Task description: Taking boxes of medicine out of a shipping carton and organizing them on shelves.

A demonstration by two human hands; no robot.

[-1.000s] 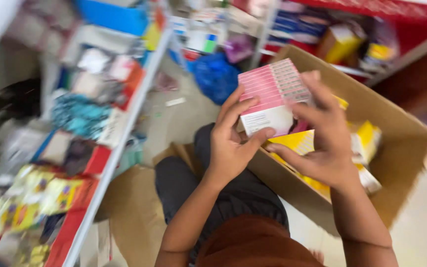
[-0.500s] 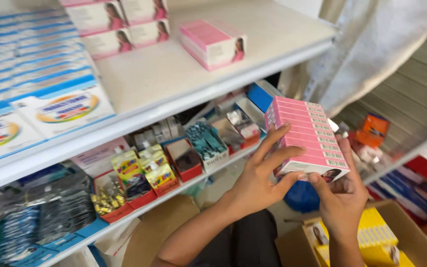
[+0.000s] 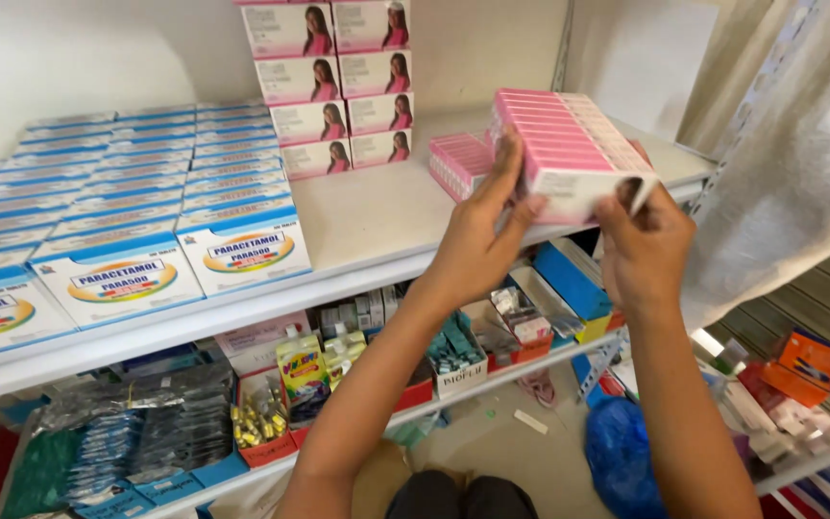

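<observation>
A bundle of several slim pink boxes is held up at the level of the white upper shelf. My left hand grips its left side, fingers spread over the front. My right hand holds its right end from below. Just behind the bundle, a similar pink pack lies on the shelf. Stacked pink-and-white boxes stand against the back wall to the left.
Rows of blue-and-white medicine boxes fill the shelf's left part. The lower shelf carries small trays of packets and foil strips. A blue bag lies on the floor; a pale curtain hangs at right.
Both hands have lifted the pink bundle from above the cardboard box up to the upper shelf. My view has swung from the floor to the shelves.
</observation>
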